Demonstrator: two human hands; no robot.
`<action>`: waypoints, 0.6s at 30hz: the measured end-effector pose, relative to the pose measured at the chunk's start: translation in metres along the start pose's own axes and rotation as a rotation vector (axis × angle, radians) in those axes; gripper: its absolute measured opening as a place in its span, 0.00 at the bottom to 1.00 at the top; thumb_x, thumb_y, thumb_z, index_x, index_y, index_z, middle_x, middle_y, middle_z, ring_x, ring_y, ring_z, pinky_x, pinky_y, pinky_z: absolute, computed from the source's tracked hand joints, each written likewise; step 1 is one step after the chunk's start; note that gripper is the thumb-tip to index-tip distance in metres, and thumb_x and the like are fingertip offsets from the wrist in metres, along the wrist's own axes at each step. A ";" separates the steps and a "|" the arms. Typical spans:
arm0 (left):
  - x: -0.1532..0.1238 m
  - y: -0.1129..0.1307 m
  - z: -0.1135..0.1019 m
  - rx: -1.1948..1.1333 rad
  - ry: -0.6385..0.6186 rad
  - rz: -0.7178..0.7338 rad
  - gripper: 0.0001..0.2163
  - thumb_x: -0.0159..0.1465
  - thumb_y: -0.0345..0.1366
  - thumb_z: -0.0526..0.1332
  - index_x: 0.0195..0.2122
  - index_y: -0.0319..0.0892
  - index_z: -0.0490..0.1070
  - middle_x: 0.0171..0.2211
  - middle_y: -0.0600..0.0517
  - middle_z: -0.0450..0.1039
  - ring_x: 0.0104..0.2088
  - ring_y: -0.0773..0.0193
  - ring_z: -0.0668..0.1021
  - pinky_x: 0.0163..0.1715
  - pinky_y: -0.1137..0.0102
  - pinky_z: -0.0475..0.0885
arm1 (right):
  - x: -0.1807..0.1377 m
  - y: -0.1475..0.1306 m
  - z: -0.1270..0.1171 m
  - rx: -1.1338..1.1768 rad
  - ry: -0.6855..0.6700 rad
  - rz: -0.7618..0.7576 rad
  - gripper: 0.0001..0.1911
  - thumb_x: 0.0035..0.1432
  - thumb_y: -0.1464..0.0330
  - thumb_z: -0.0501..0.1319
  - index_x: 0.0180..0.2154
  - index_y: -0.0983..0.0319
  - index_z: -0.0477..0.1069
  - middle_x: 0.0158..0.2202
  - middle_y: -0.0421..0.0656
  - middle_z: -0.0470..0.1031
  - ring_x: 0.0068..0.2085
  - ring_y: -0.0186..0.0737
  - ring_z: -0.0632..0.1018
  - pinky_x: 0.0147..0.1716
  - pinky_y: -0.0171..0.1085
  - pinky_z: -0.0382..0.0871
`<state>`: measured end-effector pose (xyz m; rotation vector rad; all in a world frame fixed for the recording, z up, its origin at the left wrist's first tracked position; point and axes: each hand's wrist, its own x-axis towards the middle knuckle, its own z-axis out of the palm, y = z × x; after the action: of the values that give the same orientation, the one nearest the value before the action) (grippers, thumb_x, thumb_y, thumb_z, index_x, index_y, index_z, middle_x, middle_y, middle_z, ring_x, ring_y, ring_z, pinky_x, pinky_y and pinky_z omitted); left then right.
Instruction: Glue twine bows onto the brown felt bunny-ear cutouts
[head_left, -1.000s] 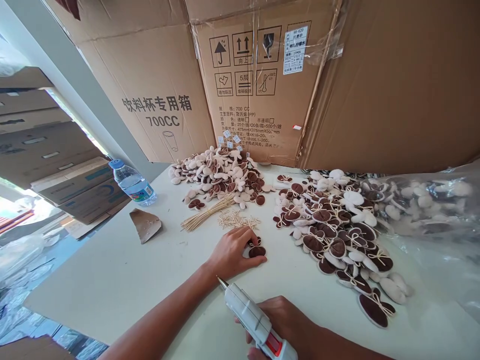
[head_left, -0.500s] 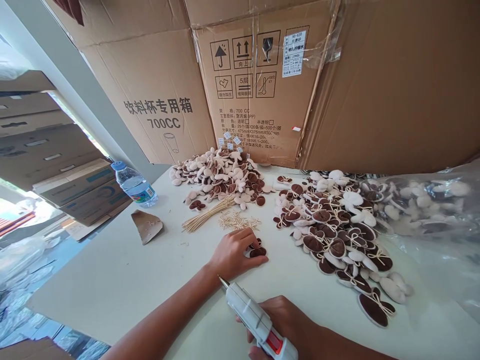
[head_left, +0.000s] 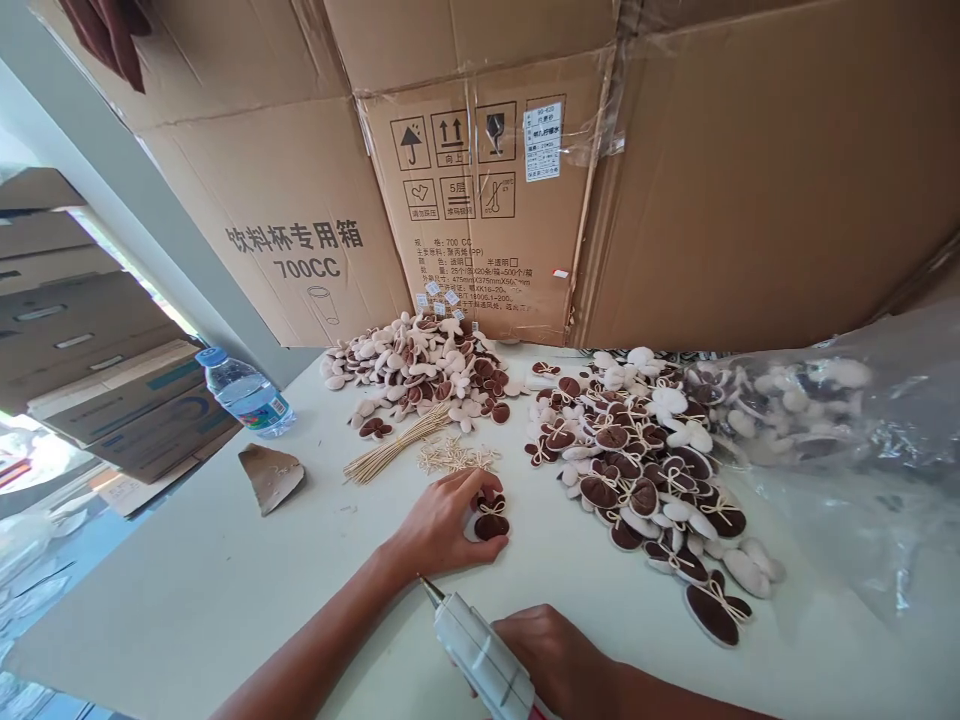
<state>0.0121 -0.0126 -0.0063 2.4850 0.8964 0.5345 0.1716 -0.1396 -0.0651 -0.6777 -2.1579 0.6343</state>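
Note:
My left hand (head_left: 442,525) rests on the white table with thumb and fingers closed around a small brown plush piece (head_left: 492,526). A cream string bow lies across this piece, and its upper part is partly covered by my fingers. In my right hand (head_left: 551,655) is a light grey glue gun (head_left: 480,650), its metal nozzle pointing up and left beside my left wrist. Short cream string pieces (head_left: 457,456) lie just beyond my left hand, next to a bundle of long thin cream strings (head_left: 396,445).
Plush pieces without bows form a heap (head_left: 420,370) at the back. Bow-tied ones make another heap (head_left: 645,480) to the right, beside a clear plastic bag (head_left: 825,430). A water bottle (head_left: 247,395) and cardboard scrap (head_left: 271,478) sit left. Large cardboard boxes (head_left: 480,200) stand behind.
The view has shifted, so most things sit a little further left. A bow now shows on the plush piece at my left hand. The glue gun stays in my right hand.

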 end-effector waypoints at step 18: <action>0.115 0.018 -0.039 0.093 0.196 0.128 0.20 0.67 0.52 0.62 0.53 0.45 0.69 0.48 0.49 0.75 0.38 0.62 0.78 0.36 0.67 0.72 | -0.007 0.006 0.005 -0.185 0.007 -0.116 0.21 0.74 0.66 0.42 0.27 0.57 0.60 0.22 0.34 0.58 0.20 0.33 0.57 0.18 0.32 0.55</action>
<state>0.0839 0.0619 0.0590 2.6217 0.8551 0.8090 0.1730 -0.1405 -0.0752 -0.6448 -2.2488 0.3740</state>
